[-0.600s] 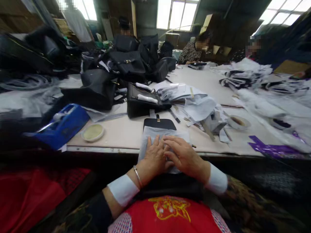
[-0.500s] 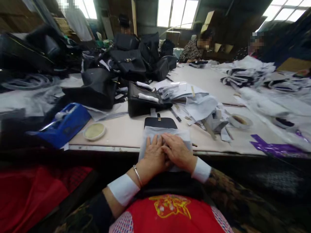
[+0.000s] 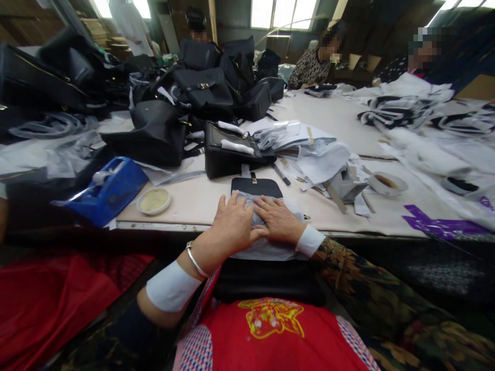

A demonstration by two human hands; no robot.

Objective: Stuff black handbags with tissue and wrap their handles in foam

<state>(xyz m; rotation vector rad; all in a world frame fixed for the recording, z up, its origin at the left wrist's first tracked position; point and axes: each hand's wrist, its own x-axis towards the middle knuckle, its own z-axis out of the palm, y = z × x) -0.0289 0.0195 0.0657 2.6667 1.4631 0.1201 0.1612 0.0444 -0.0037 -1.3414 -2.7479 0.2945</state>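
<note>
Flat on the table's near edge lies a sheet of thin white paper, over part of a black leather bag piece. The black flap with a small gold clasp sticks out beyond the paper's far side. My left hand, a silver bangle at its wrist, rests on the paper with fingers stretched forward. Beside it my right hand lies flat with its fingers spread. The thumbs nearly meet over the paper. More black material hangs below the table edge at my lap.
A blue tape dispenser and a round tub stand to the left. Ahead are a black handbag, a heap of black bags and loose papers. A tape roll and purple plastic lie right. Several people work beyond.
My hands, overlapped before, have moved apart to lie side by side on the paper. The left has slid left and forward. The camera view has shifted slightly.
</note>
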